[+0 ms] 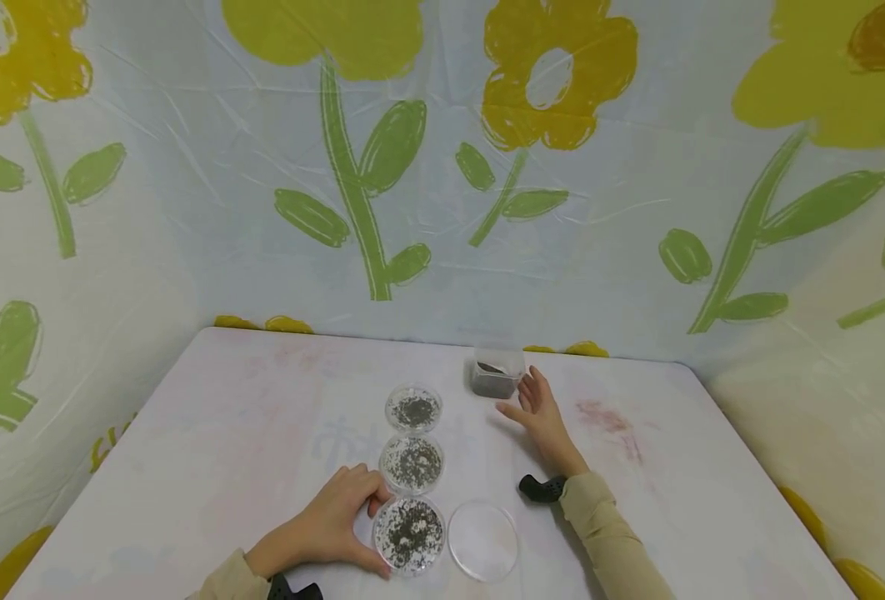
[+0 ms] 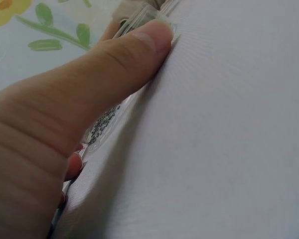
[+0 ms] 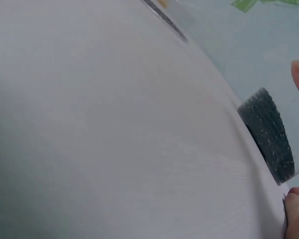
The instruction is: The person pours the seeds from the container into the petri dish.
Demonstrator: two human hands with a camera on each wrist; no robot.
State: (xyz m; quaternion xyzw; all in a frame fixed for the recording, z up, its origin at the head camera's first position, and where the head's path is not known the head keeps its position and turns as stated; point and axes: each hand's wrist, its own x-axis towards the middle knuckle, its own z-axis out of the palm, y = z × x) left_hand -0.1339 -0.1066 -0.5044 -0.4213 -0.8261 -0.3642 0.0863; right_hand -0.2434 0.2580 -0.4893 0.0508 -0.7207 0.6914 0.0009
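Note:
My left hand (image 1: 337, 521) holds the nearest petri dish (image 1: 410, 536) at its left side, thumb at the near rim and fingers at the far rim. In the left wrist view, the thumb (image 2: 104, 74) hides much of that dish. Dark granules mixed with white bits lie in it. By a small clear box (image 1: 495, 379) of dark granules, my right hand (image 1: 543, 421) is spread, with thumb and fingers apart. The right wrist view shows the box's dark contents (image 3: 269, 137) between thumb and fingers; I cannot tell whether the fingers touch it.
A middle petri dish (image 1: 412, 463) and a far petri dish (image 1: 414, 408) line up beyond the held one, both with dark granules. To its right lies a clear round lid (image 1: 483, 540). Flowered cloth (image 1: 442, 167) hangs behind the white table (image 1: 247, 433).

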